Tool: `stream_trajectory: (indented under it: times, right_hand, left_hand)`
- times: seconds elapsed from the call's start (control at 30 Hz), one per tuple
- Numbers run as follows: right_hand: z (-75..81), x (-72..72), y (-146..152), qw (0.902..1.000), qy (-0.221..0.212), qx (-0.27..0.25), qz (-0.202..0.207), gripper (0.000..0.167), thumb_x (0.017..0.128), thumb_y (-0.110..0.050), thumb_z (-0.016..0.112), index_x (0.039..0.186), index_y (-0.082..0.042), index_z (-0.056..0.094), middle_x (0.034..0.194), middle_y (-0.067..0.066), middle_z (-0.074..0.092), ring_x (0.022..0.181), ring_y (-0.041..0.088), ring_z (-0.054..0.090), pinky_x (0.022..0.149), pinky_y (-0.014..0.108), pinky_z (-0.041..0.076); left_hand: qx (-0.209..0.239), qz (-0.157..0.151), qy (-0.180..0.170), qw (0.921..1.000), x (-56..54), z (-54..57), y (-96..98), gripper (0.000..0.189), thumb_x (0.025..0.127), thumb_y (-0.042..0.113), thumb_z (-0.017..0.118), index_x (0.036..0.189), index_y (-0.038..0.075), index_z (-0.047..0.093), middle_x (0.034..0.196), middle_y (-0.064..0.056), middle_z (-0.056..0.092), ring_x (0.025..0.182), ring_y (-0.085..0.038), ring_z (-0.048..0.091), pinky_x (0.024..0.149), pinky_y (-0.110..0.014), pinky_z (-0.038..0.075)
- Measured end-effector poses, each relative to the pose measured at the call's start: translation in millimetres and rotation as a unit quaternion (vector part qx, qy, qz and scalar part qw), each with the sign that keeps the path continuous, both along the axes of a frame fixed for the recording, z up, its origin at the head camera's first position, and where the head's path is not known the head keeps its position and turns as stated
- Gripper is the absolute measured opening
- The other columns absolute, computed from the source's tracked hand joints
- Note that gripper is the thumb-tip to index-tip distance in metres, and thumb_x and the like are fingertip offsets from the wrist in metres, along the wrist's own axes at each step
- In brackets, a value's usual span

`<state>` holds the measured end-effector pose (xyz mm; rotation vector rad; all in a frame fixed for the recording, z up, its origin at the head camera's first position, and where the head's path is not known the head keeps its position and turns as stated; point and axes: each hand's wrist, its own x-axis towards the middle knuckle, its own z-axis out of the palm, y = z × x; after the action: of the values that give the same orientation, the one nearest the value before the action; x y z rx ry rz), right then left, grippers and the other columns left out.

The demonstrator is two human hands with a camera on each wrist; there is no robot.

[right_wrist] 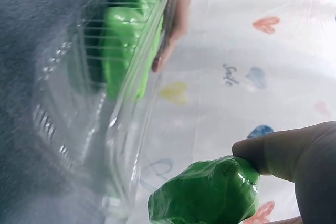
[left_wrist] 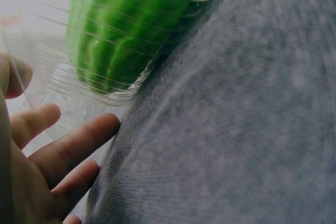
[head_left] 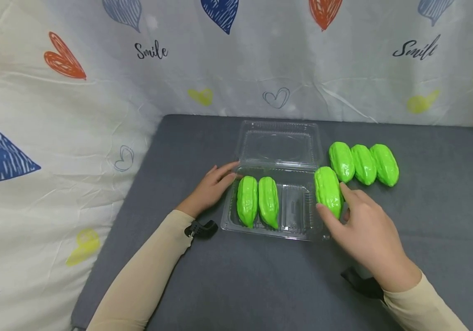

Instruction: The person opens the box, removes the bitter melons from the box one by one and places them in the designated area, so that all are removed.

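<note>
My right hand [head_left: 369, 230] holds a glossy, ridged green fruit [head_left: 327, 189] between thumb and fingers, over the right edge of a clear plastic clamshell box [head_left: 296, 209]. The right wrist view shows the thumb against one end of this fruit [right_wrist: 210, 192]. Two similar green fruits [head_left: 247, 202] lie side by side in the left half of the box. My left hand [head_left: 209, 188] is at the box's left side, fingers extended near the hinge. In the left wrist view its fingers [left_wrist: 79, 142] are spread beside the clear wall, below one fruit [left_wrist: 126, 24].
The box's lid [head_left: 279, 145] lies folded back, away from me. Three more green fruits [head_left: 364, 164] stand in a row to its right. A grey cloth [head_left: 261, 285] covers the table, and a white curtain [head_left: 236, 64] printed with hearts hangs behind and to the left.
</note>
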<state>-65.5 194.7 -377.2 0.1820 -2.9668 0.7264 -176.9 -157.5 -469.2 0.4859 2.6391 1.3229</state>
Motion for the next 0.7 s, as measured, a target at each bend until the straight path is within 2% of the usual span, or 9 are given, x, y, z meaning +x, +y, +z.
stream_trajectory:
  times: [0.37,0.7]
  right_hand:
    - [-5.4,7.4,24.0,0.9993,0.009,-0.012,-0.033,0.079,0.100,-0.051,0.067,0.150,0.010,0.051,0.087,0.010,0.059,0.073,0.022,0.054,0.057,0.032,0.039]
    - [-17.1,15.7,36.5,0.9993,-0.008,-0.005,-0.037,0.077,0.100,-0.047,0.068,0.146,0.012,0.053,0.085,0.010,0.059,0.076,0.025,0.056,0.058,0.033,0.040]
  left_hand:
    - [0.003,-0.006,0.004,1.0000,-0.1,0.9,0.4,0.050,0.116,0.035,0.042,0.162,0.017,0.043,0.136,-0.007,0.071,0.141,-0.026,0.055,0.133,-0.045,-0.001]
    - [0.009,-0.005,0.001,0.9999,0.3,1.6,0.0,0.050,0.115,0.036,0.042,0.163,0.018,0.043,0.135,-0.007,0.072,0.141,-0.026,0.055,0.133,-0.044,-0.001]
